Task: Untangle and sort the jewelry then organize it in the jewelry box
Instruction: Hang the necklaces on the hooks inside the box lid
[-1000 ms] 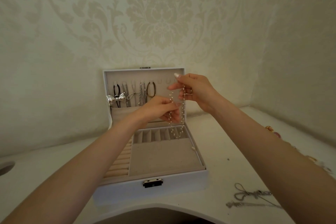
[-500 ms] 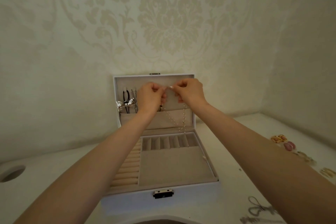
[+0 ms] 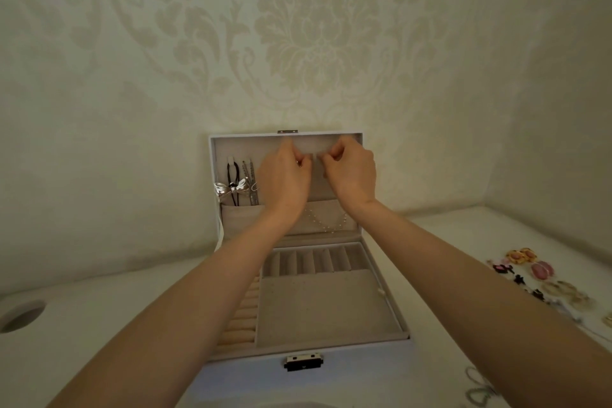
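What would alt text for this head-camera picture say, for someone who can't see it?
A person's left hand and right hand pinch a beaded necklace against the open lid of a white jewelry box, its loop hanging below them. A silver bow and dark cords hang at the lid's left; loose jewelry lies on the table to the right.

The wallpaper point(image 3: 298, 26) is cream with a darker beige damask flower pattern. The jewelry box point(image 3: 331, 374) is white outside and beige inside, its latch point(image 3: 303, 362) black and pale. A silver bow point(image 3: 231, 189) hangs by black cords point(image 3: 229, 175). The pearl necklace point(image 3: 326, 220) looks whitish. On the white desk point(image 3: 99, 308) lie pink and yellow pieces point(image 3: 523, 257).
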`<state>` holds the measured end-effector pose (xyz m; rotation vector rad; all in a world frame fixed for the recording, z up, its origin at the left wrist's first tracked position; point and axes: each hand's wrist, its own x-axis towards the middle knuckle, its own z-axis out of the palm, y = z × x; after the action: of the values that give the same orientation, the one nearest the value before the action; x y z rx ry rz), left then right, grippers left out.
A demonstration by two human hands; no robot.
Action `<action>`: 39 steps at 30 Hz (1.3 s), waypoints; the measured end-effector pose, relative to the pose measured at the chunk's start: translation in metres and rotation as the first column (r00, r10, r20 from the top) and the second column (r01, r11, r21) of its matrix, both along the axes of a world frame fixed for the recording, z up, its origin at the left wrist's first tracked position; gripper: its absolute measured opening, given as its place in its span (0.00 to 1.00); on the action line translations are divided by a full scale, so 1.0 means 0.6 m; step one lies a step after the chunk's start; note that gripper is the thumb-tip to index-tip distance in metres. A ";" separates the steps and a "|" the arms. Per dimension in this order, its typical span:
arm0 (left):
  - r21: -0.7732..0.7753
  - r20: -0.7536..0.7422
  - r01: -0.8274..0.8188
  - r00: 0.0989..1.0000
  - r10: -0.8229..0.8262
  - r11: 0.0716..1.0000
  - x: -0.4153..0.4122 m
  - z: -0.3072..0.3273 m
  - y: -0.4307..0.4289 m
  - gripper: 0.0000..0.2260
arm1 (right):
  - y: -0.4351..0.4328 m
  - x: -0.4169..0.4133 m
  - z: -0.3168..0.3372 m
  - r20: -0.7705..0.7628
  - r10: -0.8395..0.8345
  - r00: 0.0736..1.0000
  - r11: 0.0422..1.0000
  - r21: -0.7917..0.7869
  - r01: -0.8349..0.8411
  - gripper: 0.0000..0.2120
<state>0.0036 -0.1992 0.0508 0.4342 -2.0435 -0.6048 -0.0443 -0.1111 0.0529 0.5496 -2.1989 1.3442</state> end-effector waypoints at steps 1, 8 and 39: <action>-0.002 0.012 0.009 1.000 -0.009 1.000 0.002 -0.004 -0.001 0.07 | 0.002 0.000 -0.008 0.008 0.016 1.000 1.000 0.006 -0.016 0.06; 0.049 0.021 0.205 0.978 -0.206 0.978 0.033 -0.039 0.005 0.12 | 0.020 0.023 -0.042 0.226 0.312 0.923 0.932 -0.261 -0.251 0.02; -0.495 0.467 0.412 0.869 -0.165 0.765 0.063 -0.102 -0.001 0.27 | 0.092 0.057 -0.092 0.431 0.338 0.837 0.924 0.018 -0.382 0.05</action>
<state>0.0414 -0.1999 -0.0102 -0.1632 -2.5830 -0.0260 -0.0101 -0.0562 -0.0021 0.8113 -2.6211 1.6776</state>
